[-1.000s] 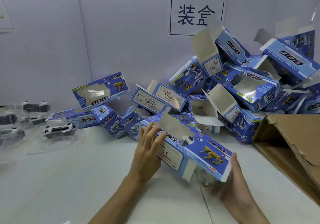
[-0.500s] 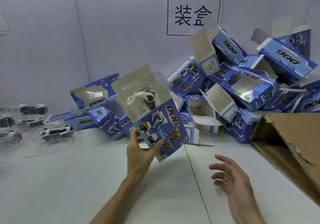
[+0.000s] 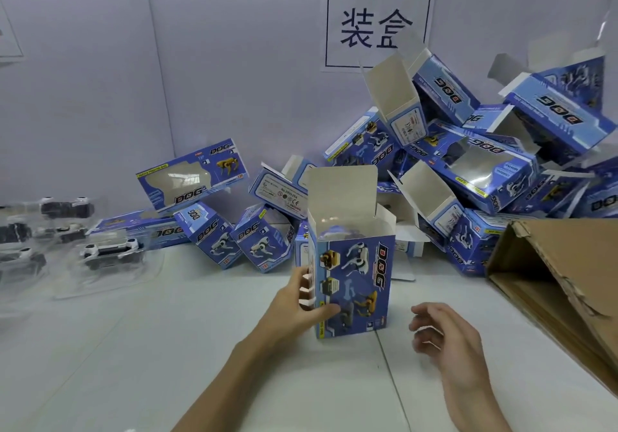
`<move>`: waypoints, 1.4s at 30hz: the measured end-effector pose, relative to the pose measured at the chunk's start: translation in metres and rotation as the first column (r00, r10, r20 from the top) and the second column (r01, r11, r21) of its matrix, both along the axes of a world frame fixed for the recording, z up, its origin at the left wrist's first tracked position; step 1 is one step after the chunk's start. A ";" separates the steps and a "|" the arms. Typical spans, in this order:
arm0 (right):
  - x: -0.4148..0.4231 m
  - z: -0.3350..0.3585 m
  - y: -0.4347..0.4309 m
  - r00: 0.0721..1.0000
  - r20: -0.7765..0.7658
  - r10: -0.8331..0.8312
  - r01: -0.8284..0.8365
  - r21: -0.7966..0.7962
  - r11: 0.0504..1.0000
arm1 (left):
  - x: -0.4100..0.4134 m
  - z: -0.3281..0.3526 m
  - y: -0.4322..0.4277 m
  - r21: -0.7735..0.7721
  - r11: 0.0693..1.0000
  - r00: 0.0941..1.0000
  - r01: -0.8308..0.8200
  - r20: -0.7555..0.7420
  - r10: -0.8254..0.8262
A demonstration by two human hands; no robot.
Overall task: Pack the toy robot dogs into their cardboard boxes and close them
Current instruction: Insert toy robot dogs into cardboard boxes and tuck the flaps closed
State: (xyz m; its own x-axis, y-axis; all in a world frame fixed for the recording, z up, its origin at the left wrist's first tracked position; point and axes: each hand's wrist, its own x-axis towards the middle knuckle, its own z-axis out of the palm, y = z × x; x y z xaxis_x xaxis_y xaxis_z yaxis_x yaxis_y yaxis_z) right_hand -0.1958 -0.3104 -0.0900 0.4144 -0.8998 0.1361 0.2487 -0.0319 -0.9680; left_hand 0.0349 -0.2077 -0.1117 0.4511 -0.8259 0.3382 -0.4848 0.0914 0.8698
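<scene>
A white table [image 3: 167, 348] runs back to a grey wall with a paper sign [image 3: 376, 25]. Your box [image 3: 354, 284] is held upright over the table's middle, top flap raised and mouth open. Your left hand [image 3: 301, 301] grips its left edge, thumb across the printed front. Your right hand [image 3: 448, 338] hovers just right of the box, not touching it, fingers loosely curled on nothing. Bare table lies nearest you; a heap of boxes [image 3: 468, 164] crowds behind, a brown carton [image 3: 561, 281] sits to the right, and toy dogs [image 3: 110, 251] in clear trays lie far left
</scene>
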 end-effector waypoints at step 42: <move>0.118 0.161 -0.028 0.342 -0.939 -0.024 -0.835 -0.315 0.450 | -0.041 0.073 -0.004 -0.484 0.859 0.723 -0.169 0.531 0.442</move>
